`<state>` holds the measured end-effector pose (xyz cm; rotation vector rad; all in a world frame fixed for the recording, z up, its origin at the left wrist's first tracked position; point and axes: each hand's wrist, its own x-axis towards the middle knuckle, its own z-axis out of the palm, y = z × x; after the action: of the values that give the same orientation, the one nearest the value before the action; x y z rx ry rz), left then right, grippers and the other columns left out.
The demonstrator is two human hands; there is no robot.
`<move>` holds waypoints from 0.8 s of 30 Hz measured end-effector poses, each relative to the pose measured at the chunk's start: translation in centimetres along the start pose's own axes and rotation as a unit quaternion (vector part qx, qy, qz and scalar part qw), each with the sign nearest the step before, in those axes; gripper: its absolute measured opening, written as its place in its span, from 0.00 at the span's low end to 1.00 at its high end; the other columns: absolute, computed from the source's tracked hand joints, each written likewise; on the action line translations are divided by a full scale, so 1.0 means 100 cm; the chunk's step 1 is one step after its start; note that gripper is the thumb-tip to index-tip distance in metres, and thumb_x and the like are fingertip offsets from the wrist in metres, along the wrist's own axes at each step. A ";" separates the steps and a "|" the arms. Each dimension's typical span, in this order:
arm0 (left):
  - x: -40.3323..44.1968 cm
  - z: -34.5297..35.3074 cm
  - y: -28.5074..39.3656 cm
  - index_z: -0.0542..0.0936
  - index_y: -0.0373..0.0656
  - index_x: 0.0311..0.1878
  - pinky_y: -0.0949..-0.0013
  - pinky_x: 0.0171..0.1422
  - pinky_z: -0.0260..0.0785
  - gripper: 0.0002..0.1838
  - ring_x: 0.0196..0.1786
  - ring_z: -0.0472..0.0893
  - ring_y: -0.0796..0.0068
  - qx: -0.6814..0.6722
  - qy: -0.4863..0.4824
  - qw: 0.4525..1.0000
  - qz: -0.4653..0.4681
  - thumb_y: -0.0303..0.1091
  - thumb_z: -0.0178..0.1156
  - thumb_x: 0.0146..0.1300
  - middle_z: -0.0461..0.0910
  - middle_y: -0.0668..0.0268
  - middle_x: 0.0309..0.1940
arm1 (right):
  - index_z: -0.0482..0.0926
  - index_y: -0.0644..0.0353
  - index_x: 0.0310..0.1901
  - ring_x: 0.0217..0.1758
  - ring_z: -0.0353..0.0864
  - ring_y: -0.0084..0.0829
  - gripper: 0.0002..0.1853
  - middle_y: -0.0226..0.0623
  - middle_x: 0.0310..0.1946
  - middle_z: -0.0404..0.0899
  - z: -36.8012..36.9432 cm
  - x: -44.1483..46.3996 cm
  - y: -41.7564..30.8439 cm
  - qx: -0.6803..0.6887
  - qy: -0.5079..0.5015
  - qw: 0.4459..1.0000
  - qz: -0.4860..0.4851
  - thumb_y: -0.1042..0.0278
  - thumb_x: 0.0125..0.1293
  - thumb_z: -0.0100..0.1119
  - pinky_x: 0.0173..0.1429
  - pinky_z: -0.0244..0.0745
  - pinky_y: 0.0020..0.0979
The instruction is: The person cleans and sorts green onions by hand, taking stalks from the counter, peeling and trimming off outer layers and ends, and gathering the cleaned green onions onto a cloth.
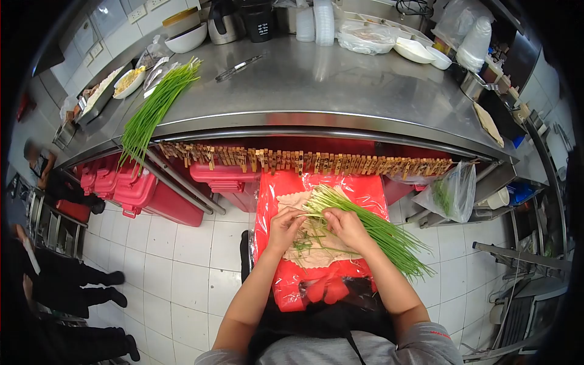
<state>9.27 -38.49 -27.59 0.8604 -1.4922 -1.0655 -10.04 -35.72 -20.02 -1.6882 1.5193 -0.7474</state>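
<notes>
My left hand [287,229] is closed in a pinch on the pale end of a thin green onion [314,215]. Just to its right, my right hand [344,227] pinches the same stalk, its fingertips partly hidden. A large bundle of green onions [389,241] lies beneath and beside my right hand, white ends away from me and green tops hanging off to the right. Under my hands is a beige cloth [322,257] with loose green trimmings [304,244] on it. The cloth rests on red plastic sheeting [286,286] over my lap.
A steel counter [316,79] stands ahead, with another green bunch [159,106], a pen [238,68], bowls and containers. Wooden clothespins [304,161] line its underside. Red lidded bins [152,191] stand below left. A plastic bag [453,191] hangs right. People in dark trousers [73,274] stand left.
</notes>
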 end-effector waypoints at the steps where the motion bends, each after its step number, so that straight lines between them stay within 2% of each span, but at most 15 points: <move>1: -0.001 0.000 -0.002 0.80 0.35 0.40 0.78 0.41 0.72 0.07 0.41 0.77 0.79 0.002 0.002 1.000 -0.006 0.19 0.60 0.57 0.75 0.66 0.38 | 0.80 0.64 0.40 0.32 0.80 0.48 0.11 0.51 0.27 0.79 -0.002 -0.001 0.001 -0.003 0.008 1.000 -0.008 0.65 0.63 0.54 0.38 0.72 0.41; 3: 0.000 0.000 0.002 0.80 0.35 0.41 0.78 0.44 0.70 0.09 0.42 0.77 0.76 0.005 0.005 1.000 -0.017 0.18 0.60 0.56 0.76 0.64 0.40 | 0.80 0.64 0.41 0.34 0.80 0.47 0.11 0.51 0.30 0.79 -0.008 -0.005 0.005 -0.009 0.024 0.999 -0.024 0.67 0.62 0.55 0.40 0.73 0.40; 6: 0.002 0.001 0.012 0.81 0.37 0.41 0.71 0.48 0.70 0.08 0.46 0.77 0.75 0.045 0.006 0.999 -0.015 0.23 0.62 0.57 0.74 0.64 0.44 | 0.81 0.63 0.40 0.35 0.80 0.47 0.10 0.51 0.31 0.80 -0.014 -0.006 0.015 -0.050 0.005 0.997 -0.058 0.69 0.59 0.56 0.41 0.74 0.39; 9: 0.005 0.006 0.033 0.82 0.43 0.41 0.59 0.62 0.57 0.10 0.52 0.74 0.67 0.270 0.011 0.952 0.141 0.30 0.65 0.55 0.72 0.63 0.50 | 0.82 0.64 0.36 0.36 0.80 0.47 0.09 0.50 0.33 0.80 -0.012 -0.008 0.013 -0.059 0.001 0.997 -0.054 0.70 0.58 0.57 0.42 0.74 0.39; 12: 0.001 0.008 0.035 0.84 0.49 0.38 0.55 0.68 0.41 0.10 0.56 0.72 0.66 0.317 -0.012 0.936 0.151 0.36 0.67 0.51 0.75 0.67 0.48 | 0.82 0.64 0.36 0.37 0.80 0.47 0.08 0.48 0.33 0.80 -0.003 -0.008 0.012 -0.083 -0.004 0.994 -0.073 0.70 0.58 0.56 0.43 0.74 0.39; 15: -0.001 0.001 0.015 0.84 0.47 0.37 0.56 0.68 0.40 0.08 0.54 0.73 0.73 0.261 -0.067 0.959 0.086 0.34 0.66 0.53 0.79 0.73 0.40 | 0.82 0.63 0.35 0.37 0.79 0.48 0.08 0.46 0.33 0.80 0.007 -0.008 0.013 -0.089 0.010 0.992 -0.085 0.70 0.59 0.56 0.43 0.74 0.40; 18: -0.001 0.001 0.006 0.84 0.49 0.33 0.58 0.67 0.42 0.05 0.52 0.74 0.76 0.214 -0.046 0.974 0.058 0.36 0.66 0.54 0.81 0.74 0.35 | 0.81 0.61 0.35 0.37 0.79 0.48 0.08 0.46 0.33 0.80 0.011 -0.006 0.019 -0.073 0.018 0.992 -0.105 0.69 0.59 0.55 0.43 0.74 0.41; 24: 0.000 -0.004 -0.004 0.84 0.45 0.35 0.58 0.69 0.42 0.06 0.51 0.76 0.75 0.135 0.002 0.991 0.008 0.35 0.64 0.58 0.82 0.71 0.37 | 0.81 0.63 0.35 0.39 0.79 0.48 0.08 0.47 0.34 0.80 -0.003 -0.008 0.019 -0.079 -0.002 0.994 -0.071 0.69 0.60 0.55 0.45 0.73 0.40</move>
<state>9.64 -38.64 -27.92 1.0354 -1.6609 -0.8605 -11.45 -35.06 -21.38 -1.9296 1.5007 -0.7118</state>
